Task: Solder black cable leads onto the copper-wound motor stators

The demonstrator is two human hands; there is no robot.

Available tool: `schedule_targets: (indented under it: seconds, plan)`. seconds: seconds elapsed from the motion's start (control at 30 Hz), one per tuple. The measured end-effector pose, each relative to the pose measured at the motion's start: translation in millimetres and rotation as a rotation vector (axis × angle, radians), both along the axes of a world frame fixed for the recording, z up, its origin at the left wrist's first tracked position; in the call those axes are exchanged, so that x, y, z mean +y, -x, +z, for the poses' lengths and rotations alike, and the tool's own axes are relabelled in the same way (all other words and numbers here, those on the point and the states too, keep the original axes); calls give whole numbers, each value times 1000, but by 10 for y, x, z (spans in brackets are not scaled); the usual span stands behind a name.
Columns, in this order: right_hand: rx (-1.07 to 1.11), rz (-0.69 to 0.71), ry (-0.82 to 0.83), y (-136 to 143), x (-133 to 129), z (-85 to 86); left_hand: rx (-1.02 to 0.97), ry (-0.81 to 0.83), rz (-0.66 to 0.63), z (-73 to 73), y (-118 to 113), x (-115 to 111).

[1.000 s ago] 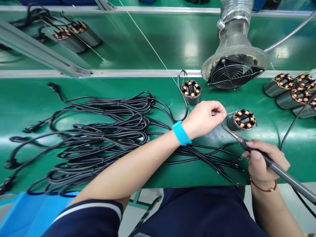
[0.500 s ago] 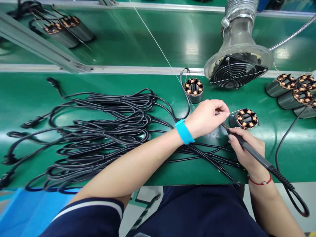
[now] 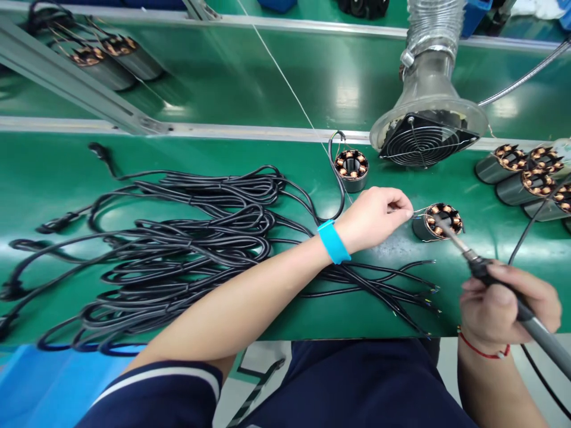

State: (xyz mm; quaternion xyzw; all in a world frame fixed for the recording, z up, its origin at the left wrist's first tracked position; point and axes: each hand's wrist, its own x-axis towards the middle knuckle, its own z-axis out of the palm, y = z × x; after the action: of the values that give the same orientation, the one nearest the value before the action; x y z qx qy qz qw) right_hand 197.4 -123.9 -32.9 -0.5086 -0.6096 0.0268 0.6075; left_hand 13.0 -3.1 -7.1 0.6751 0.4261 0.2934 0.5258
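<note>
"Where is the soldering iron (image 3: 482, 268)?"

"Above the right part of the table (image 3: 366, 321), its handle crossing the near edge. The long axis slants from the lower right, beyond that edge, toward the far edge, and the tip points leftward and away from the person. The tip is blurred and overlaps the stator (image 3: 422, 229); whether the two touch cannot be told."

"How does the right hand (image 3: 508, 303) hold it?"

"Fingers and thumb are curled closely round the dark handle. A red bracelet circles that wrist."

"And the left hand (image 3: 375, 217)?"

"Thumb and fingertips are pinched together on thin wires (image 3: 419, 213) that stretch to the stator. The other fingers are folded in, and a blue band (image 3: 334, 242) circles the wrist."

"Which way does the stator face?"

"It stands upright, long axis vertical, with its ring of copper coils facing up, about midway between the table's near and far edges."

"What lies around?"

"A second stator (image 3: 354, 183) stands nearer the far edge, a black cable curving up beside it. Bundled black cables (image 3: 187, 244) cover much of the table's left part. More stators (image 3: 520, 189) cluster toward the far right, and a grille-fronted funnel (image 3: 419, 141) hangs by the far edge."
</note>
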Motion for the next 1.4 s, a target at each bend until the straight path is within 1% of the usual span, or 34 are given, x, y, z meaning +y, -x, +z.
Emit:
schedule_targets:
  seconds: [0.07,0.1,0.17,0.23,0.27,0.37,0.43,0.47,0.6,0.7,0.83,0.93,1.07,1.17,1.23,1.3,1.4]
  plan:
    - [66,-70,-1,29,71,63,-42,82,-12,14,1,4]
    - [84,-70,57,49,120,91,-65,120,-14,23,1,4]
    - [88,-34,251,93,220,128,-102,179,-17,45,2,-1]
    - [32,-30,387,133,303,138,-122,204,-19,67,5,-11]
    - [-19,-33,426,152,334,134,-126,207,-21,75,8,-17]
    - [-172,-20,445,209,386,106,-118,178,-37,79,24,-34]
    - [-204,-13,419,244,396,91,-96,95,-46,63,39,-47]
    - [-208,-13,408,258,396,88,-82,25,-44,50,48,-55]
    - [-203,20,353,282,384,89,-60,-333,-57,-14,72,-94]
    - [-129,73,347,272,380,86,-56,-540,-85,-69,75,-122]
    - [-11,118,376,256,391,81,-17,-741,-100,-129,67,-145]
    - [5,138,371,265,410,77,61,-834,-120,-145,57,-156]
    - [43,113,323,295,434,52,131,-882,-112,-146,50,-163]
    - [40,108,349,250,423,55,126,-896,-114,-146,53,-159]
    - [-55,150,396,164,396,79,110,-863,-106,-141,58,-153]
    - [-210,219,433,57,365,109,108,-792,-92,-127,63,-145]
    - [-385,298,429,-63,357,125,127,-675,-72,-101,68,-130]
